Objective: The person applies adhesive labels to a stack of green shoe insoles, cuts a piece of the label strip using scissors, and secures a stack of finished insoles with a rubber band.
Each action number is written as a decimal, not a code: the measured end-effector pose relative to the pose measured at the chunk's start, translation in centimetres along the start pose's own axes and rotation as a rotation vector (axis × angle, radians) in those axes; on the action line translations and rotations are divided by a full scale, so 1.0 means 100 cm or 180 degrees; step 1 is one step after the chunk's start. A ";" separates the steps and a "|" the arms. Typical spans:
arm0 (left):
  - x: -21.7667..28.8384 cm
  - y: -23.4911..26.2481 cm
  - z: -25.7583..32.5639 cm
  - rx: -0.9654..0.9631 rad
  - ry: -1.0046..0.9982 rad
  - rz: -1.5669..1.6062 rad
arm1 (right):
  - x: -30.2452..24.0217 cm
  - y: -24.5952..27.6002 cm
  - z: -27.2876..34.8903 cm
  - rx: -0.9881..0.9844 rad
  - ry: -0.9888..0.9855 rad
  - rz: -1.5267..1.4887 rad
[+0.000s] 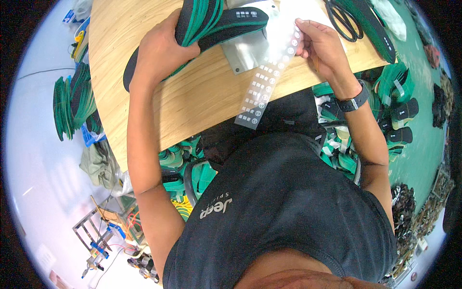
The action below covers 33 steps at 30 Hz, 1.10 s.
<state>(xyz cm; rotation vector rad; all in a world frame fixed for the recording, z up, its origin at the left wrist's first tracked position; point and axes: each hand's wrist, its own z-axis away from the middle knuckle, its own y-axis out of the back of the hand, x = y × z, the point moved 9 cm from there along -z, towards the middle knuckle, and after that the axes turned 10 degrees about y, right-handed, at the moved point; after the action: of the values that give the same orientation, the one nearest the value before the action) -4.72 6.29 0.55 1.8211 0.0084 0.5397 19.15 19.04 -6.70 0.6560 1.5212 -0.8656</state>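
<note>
My left hand [161,53] is closed around a fanned stack of black and green shoe insoles [204,24] at the far side of the table. The top insole [238,21] carries small white print near its rounded end. Between thumb and fingers, my right hand [323,45] pinches a clear strip of white printed labels [262,84]. The strip slants down to the left, and its lower end hangs past the table edge. Beneath the strip and the insoles lies a shiny metal plate [245,50].
On the wooden table [115,43], black looped handles [344,21] lie beside another dark insole [380,36] at the far right. More insole bundles [402,84] are piled to the right and below the table edge. Others [72,98] stand at the left.
</note>
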 end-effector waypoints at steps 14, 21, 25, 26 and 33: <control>-0.060 0.030 0.017 0.0450 0.0785 0.1997 | 0.002 -0.052 -0.011 -0.0845 -0.0603 0.1263; -0.046 0.034 0.020 0.0450 0.0719 0.1980 | 0.007 -0.052 -0.011 -0.0965 -0.0334 0.1497; -0.052 0.034 0.020 0.0435 0.0790 0.1634 | 0.006 -0.051 -0.013 -0.0981 -0.0263 0.1606; -0.051 0.035 0.021 0.0473 0.0754 0.1629 | 0.006 -0.052 -0.013 -0.1000 -0.0242 0.1622; -0.063 0.043 0.022 0.0824 0.0693 0.1973 | -0.004 -0.053 -0.010 -0.0867 -0.0636 0.1468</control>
<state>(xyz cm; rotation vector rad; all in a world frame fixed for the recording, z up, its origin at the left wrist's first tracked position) -10.64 1.15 1.69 1.9997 -0.3630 1.2175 14.38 16.92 -5.46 0.6608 1.2103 -0.3531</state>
